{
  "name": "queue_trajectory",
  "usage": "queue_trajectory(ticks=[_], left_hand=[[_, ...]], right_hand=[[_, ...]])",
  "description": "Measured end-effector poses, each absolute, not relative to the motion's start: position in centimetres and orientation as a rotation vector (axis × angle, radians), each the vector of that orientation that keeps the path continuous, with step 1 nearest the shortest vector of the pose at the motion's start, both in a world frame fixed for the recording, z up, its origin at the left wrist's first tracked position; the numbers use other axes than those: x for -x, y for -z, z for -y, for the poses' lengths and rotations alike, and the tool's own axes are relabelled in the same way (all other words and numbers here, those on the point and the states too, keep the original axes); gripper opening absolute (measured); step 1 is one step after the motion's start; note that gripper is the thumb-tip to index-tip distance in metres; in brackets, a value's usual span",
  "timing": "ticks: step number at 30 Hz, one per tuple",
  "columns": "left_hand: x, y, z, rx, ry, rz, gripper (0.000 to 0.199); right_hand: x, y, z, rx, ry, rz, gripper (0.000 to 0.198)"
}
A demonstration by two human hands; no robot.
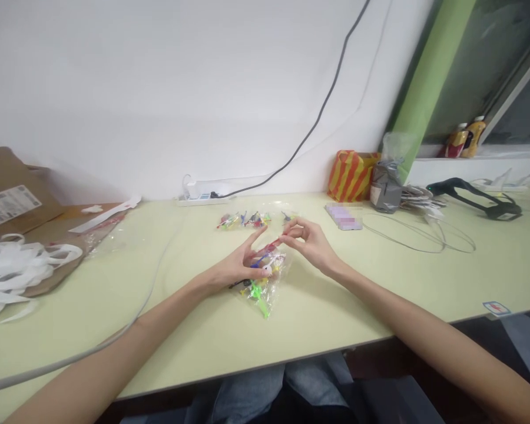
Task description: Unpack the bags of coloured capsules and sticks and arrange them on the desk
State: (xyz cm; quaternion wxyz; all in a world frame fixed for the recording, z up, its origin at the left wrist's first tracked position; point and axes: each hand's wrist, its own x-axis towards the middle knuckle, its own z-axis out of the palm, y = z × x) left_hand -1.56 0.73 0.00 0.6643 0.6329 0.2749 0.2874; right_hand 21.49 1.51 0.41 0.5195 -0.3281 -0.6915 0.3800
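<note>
A clear plastic bag [279, 272] of small colourful plastic pieces lies on the table in front of me. A bright green piece [258, 292] shows at its near end, with white, blue and dark pieces further in. My left hand [236, 265] holds the bag from the left, thumb across it and index finger stretched along the far side. My right hand [308, 240] pinches a thin red plastic piece [272, 245] at the bag's far end, between thumb and fingertips. Just beyond the hands lies a row of similar small coloured pieces [252, 219].
A power strip [203, 199] with a dark cable stands by the wall. On the left are a cardboard box [15, 194], white strips [22, 268] and a grey cable [152, 282]. To the right lie a phone [343, 216], a striped bag [348, 176] and a black headset-like device [477, 200].
</note>
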Motion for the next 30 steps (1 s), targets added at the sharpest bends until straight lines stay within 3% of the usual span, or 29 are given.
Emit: queue_trajectory(ticks=[6, 10, 13, 17, 22, 30], left_hand=[[1.7, 0.4, -1.0, -1.468, -0.619, -0.609, 0.115], [1.7, 0.7, -1.3, -1.431, -0.724, -0.601, 0.115], [1.6, 0.5, -1.2, -1.365, -0.800, -0.573, 0.113], [1.5, 0.3, -1.1, -1.311, -0.908, -0.601, 0.094], [1.8, 1.0, -1.7, -1.273, -0.990, -0.765, 0.060], [1.7, 2.0, -2.8, -1.198, -1.155, -0.899, 0.053]], right_hand=[[-20.9, -0.2, -0.6, 0.694, -0.843, 1.888, 0.035], [-21.4, -0.2, -0.8, 0.684, -0.733, 1.940, 0.052], [-21.7, -0.3, -1.0, 0.770, -0.619, 1.927, 0.038], [-22.1, 0.0, -1.8, 0.834, -0.466, 1.873, 0.026], [-22.3, 0.6, -3.0, 0.819, -0.532, 1.775, 0.028], [-22.0, 1.6, -4.0, 0.852, -0.720, 1.565, 0.042]])
